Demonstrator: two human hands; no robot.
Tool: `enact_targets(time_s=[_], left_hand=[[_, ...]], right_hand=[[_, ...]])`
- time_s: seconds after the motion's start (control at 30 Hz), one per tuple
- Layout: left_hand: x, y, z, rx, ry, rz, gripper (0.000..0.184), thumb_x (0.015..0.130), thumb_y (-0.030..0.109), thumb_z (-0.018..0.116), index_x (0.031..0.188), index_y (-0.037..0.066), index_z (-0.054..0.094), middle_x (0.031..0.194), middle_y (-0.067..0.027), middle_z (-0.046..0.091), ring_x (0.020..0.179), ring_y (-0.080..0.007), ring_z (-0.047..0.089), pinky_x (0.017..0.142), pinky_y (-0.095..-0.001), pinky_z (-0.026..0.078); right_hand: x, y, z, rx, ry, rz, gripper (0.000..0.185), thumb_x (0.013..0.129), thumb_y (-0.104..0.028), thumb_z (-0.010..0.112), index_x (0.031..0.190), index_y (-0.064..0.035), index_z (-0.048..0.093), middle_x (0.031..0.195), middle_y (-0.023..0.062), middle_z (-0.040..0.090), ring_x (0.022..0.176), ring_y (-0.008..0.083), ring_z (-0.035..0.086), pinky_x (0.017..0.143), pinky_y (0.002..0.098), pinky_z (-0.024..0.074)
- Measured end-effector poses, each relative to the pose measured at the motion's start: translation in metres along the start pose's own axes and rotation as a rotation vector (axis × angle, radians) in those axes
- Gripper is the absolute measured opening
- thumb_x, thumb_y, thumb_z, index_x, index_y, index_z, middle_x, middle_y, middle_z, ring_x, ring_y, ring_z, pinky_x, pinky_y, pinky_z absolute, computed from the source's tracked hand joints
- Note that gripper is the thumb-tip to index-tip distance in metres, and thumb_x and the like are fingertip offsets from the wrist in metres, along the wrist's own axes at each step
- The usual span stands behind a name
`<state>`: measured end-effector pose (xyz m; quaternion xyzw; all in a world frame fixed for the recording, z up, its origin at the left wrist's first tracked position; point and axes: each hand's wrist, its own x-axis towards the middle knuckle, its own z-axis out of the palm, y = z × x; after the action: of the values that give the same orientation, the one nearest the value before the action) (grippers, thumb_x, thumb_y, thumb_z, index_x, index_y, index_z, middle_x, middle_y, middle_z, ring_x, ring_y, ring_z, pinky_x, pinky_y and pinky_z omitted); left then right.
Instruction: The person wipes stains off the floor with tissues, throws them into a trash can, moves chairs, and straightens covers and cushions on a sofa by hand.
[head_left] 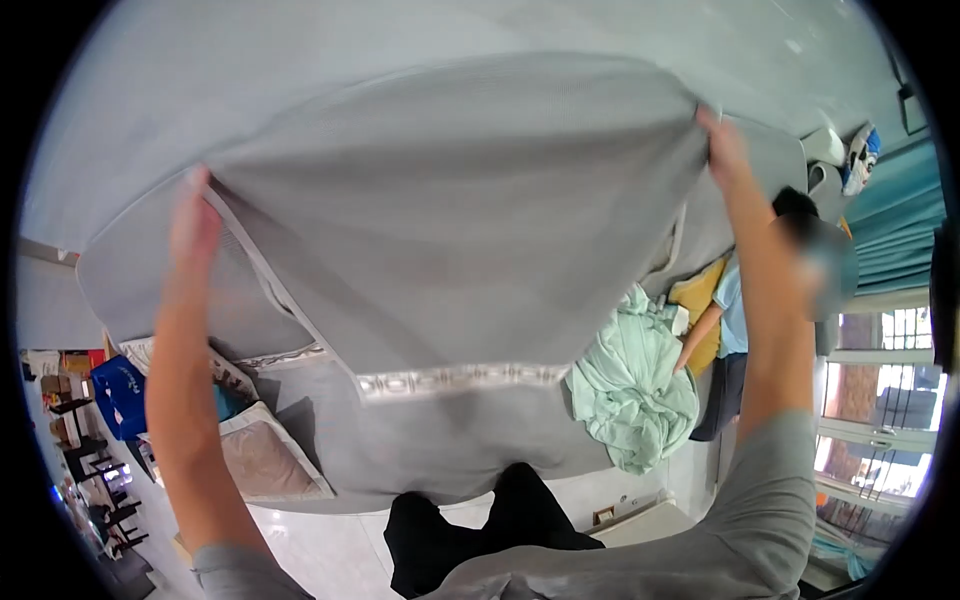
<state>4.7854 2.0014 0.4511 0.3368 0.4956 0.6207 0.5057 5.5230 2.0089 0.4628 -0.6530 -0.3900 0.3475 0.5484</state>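
Observation:
A large grey cloth [470, 230] with a pale patterned band along its lower edge hangs stretched between my raised hands. My left hand [197, 220] grips its left corner, slightly blurred. The right corner is pinched in my right hand [725, 150]. Beneath and behind the cloth lies a grey-covered sofa or bed [430, 440]. Right of the cloth's lower edge, a crumpled mint-green fabric [640, 385] rests on that grey surface.
Another person [732, 310] in a light blue top sits at the right, by a yellow cushion [700, 300]. Cushions [262, 455] and a blue bag [118, 398] are at the left. Teal curtains [900, 220] hang at the far right.

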Motion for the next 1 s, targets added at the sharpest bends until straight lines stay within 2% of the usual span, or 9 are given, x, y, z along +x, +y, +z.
enact_targets(time_s=[0.17,0.23,0.33,0.4,0.47,0.6,0.7,0.77,1.0], left_hand=[[0.076,0.022,0.027,-0.075,-0.057,0.096,0.042,0.097,0.03,0.057,0.126,0.0,0.054,0.128,-0.0127,0.056,0.12,-0.0176,0.052,0.103,-0.0296,0.041],[0.068,-0.01,0.038,0.311,0.266,-0.123,0.06,0.093,0.044,0.059,0.13,-0.003,0.052,0.131,-0.0144,0.056,0.121,-0.0195,0.051,0.105,-0.0296,0.037],[0.067,-0.04,0.024,0.721,0.033,0.043,0.084,0.086,0.059,0.061,0.136,-0.007,0.045,0.135,-0.0172,0.052,0.124,-0.0239,0.05,0.105,-0.0328,0.035],[0.064,-0.025,0.03,0.813,-0.006,-0.039,0.09,0.084,0.065,0.058,0.135,-0.008,0.046,0.133,-0.0199,0.053,0.124,-0.0273,0.05,0.103,-0.0358,0.037],[0.052,-0.015,0.055,1.071,0.064,-0.083,0.096,0.08,0.072,0.056,0.131,-0.009,0.05,0.126,-0.0211,0.057,0.12,-0.0296,0.053,0.102,-0.0349,0.038],[0.098,-0.048,0.044,1.354,0.061,-0.023,0.116,0.07,0.083,0.053,0.126,-0.018,0.05,0.126,-0.0296,0.056,0.122,-0.0363,0.052,0.104,-0.035,0.037],[0.108,-0.048,0.049,1.379,0.031,-0.02,0.121,0.068,0.086,0.051,0.123,-0.022,0.049,0.127,-0.0332,0.054,0.125,-0.0383,0.05,0.105,-0.0369,0.035],[0.117,-0.051,0.038,1.527,0.075,0.054,0.112,0.075,0.082,0.047,0.119,-0.02,0.054,0.123,-0.0343,0.056,0.12,-0.0418,0.052,0.105,-0.0393,0.036],[0.098,-0.043,0.031,1.787,-0.039,0.275,0.089,0.087,0.067,0.043,0.107,-0.017,0.062,0.117,-0.0319,0.06,0.109,-0.0459,0.055,0.1,-0.0406,0.039]], right_hand=[[0.086,-0.053,0.021,-0.104,0.009,-0.059,0.074,0.089,-0.046,0.063,0.139,0.003,0.039,0.137,0.0163,0.049,0.12,0.0286,0.05,0.102,0.0409,0.0396],[0.088,-0.034,0.027,-0.28,0.067,-0.052,0.085,0.087,-0.051,0.063,0.145,0.0026,0.031,0.141,0.0178,0.044,0.122,0.0312,0.049,0.103,0.0422,0.0385],[0.043,0.015,-0.017,-0.373,0.21,0.133,0.078,0.092,-0.056,0.052,0.146,-0.0019,0.035,0.145,0.0206,0.042,0.135,0.0342,0.037,0.108,0.0462,0.0338],[0.08,0.107,-0.165,-0.905,-0.085,-0.144,0.059,0.097,-0.034,0.046,0.146,-0.0028,0.034,0.15,0.015,0.037,0.138,0.0245,0.033,0.11,0.043,0.0316],[0.046,0.134,-0.204,-0.732,-0.293,-0.219,0.045,0.102,-0.02,0.036,0.143,-0.001,0.041,0.148,0.0131,0.04,0.137,0.0251,0.034,0.114,0.0395,0.0266],[0.009,0.185,-0.225,-0.781,0.373,-0.308,0.044,0.091,-0.033,0.06,0.119,0.0009,0.059,0.108,0.0099,0.058,0.1,0.0203,0.052,0.087,0.0338,0.0421],[-0.002,0.113,-0.097,-0.654,0.047,0.034,0.05,0.088,-0.044,0.064,0.11,0.0011,0.067,0.083,0.0052,0.063,0.075,0.012,0.055,0.068,0.0248,0.043],[0.003,0.072,-0.014,-0.597,0.066,-0.092,0.074,0.08,-0.059,0.066,0.122,0.0015,0.062,0.116,0.014,0.066,0.101,0.0216,0.063,0.091,0.0322,0.0467],[0.077,0.055,0.069,-0.601,0.031,-0.058,0.106,0.072,-0.074,0.062,0.138,0.0067,0.044,0.14,0.0232,0.047,0.126,0.0327,0.049,0.105,0.0371,0.0369]])
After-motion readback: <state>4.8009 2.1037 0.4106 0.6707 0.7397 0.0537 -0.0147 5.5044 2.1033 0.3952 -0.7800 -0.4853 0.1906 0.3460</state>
